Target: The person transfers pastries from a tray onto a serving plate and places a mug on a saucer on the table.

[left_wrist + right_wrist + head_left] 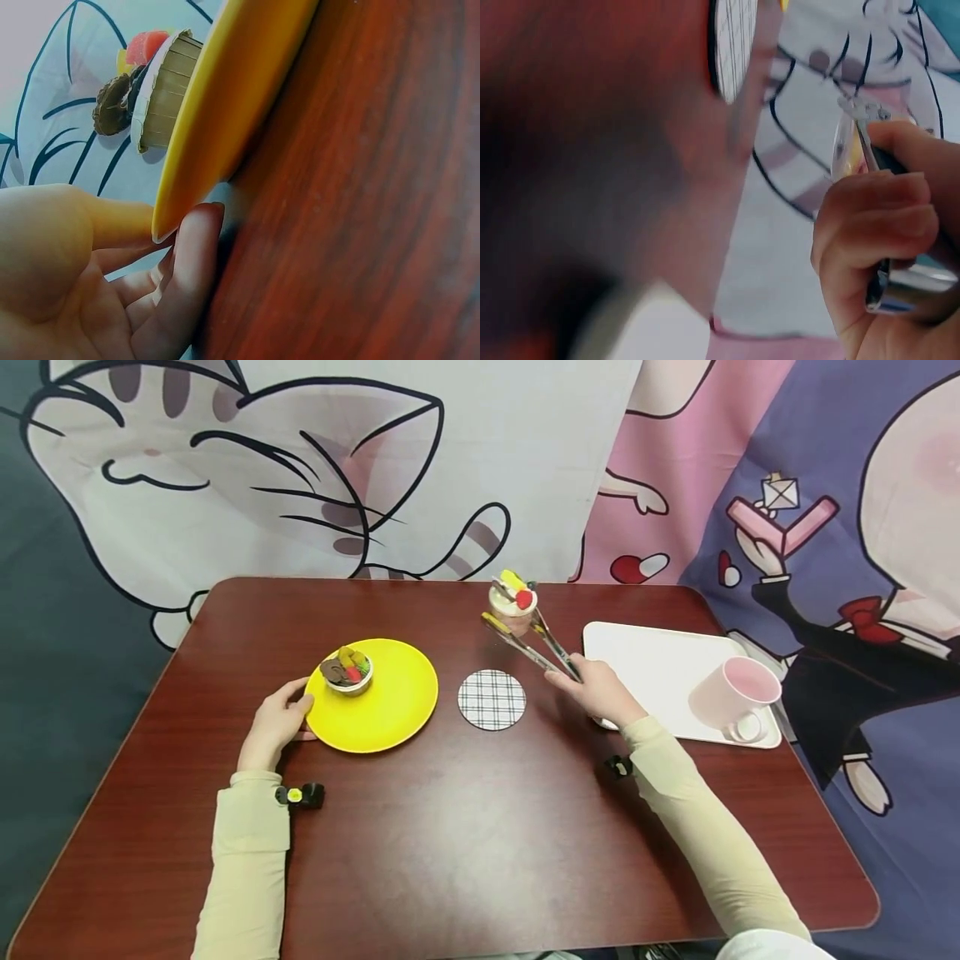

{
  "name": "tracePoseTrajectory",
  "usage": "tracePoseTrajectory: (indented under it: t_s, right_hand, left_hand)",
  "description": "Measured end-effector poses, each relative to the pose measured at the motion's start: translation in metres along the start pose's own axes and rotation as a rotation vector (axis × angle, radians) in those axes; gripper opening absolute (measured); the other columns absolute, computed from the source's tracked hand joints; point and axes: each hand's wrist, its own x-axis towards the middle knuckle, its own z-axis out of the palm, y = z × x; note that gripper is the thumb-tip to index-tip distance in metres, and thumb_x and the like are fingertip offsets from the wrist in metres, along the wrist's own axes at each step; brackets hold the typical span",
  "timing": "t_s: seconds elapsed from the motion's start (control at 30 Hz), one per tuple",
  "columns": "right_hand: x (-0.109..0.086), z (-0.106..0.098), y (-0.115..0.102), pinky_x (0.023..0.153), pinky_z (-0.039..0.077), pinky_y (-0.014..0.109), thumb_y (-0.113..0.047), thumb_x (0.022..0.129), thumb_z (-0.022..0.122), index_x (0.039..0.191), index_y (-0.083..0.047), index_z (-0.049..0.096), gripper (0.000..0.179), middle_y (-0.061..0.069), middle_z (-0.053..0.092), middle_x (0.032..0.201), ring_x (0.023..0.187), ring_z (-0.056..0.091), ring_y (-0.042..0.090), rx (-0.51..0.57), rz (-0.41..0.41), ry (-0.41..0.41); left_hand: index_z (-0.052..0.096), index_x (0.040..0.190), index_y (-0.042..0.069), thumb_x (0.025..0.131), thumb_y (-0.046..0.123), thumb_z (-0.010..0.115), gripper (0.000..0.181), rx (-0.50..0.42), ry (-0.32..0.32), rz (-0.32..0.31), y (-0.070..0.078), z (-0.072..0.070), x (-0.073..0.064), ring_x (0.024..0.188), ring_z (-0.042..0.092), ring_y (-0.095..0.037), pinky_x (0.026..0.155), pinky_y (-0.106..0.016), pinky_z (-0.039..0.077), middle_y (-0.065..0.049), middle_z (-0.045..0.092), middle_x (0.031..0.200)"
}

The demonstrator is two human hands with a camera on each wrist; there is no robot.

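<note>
In the head view my left hand (pixel 277 724) holds the left rim of a yellow plate (pixel 397 693). Its thumb is above the rim and its fingers are underneath, as the left wrist view shows. On the plate's upper left sits a small cupcake (pixel 347 672) with brown, green and red toppings. My right hand (pixel 602 691) grips metal tongs (pixel 558 647) with yellow on their ends. A second cupcake (pixel 513 620), topped in yellow and red, is between the tong arms near the table's far edge. Fingers wrap the tongs' handle in the right wrist view.
A round checked coaster (pixel 492 700) lies between the plate and the tongs. To the right, a white tray (pixel 645 652) carries a pink mug (pixel 731 693). The brown table (pixel 465 843) ends at a cartoon-printed cloth (pixel 555 468) behind.
</note>
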Motion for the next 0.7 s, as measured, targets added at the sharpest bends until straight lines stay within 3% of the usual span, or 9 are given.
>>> tracePoseTrajectory:
  t_s: [0.23, 0.43, 0.7]
  right_hand:
    - [0.001, 0.031, -0.032, 0.054, 0.039, 0.025, -0.042, 0.094, 0.059, 0.095, -0.007, 0.057, 0.035, 0.002, 0.050, 0.069, 0.062, 0.049, 0.017, -0.007, -0.065, -0.015]
    - [0.003, 0.056, -0.059, 0.059, 0.044, 0.030, -0.042, 0.094, 0.059, 0.094, -0.008, 0.058, 0.035, 0.001, 0.051, 0.069, 0.065, 0.052, 0.019, -0.030, -0.177, -0.061]
    - [0.002, 0.084, -0.071, 0.057, 0.044, 0.025, -0.040, 0.093, 0.061, 0.092, -0.012, 0.059, 0.029, -0.003, 0.050, 0.067, 0.062, 0.050, 0.013, -0.032, -0.295, -0.158]
  left_hand:
    - [0.023, 0.155, 0.018, 0.104, 0.036, 0.037, 0.056, 0.006, 0.007, -0.035, 0.002, 0.002, 0.001, 0.062, 0.062, -0.003, 0.064, -0.023, 0.060, -0.019, 0.054, 0.114]
    - [0.024, 0.155, 0.020, 0.104, 0.036, 0.038, 0.055, -0.007, 0.016, -0.048, 0.002, 0.003, 0.002, 0.063, 0.061, -0.004, 0.065, -0.022, 0.060, -0.015, 0.053, 0.110]
    - [0.026, 0.154, 0.019, 0.104, 0.033, 0.038, 0.054, -0.019, 0.024, -0.039, 0.002, 0.002, 0.001, 0.064, 0.061, -0.004, 0.066, -0.021, 0.060, -0.014, 0.054, 0.106]
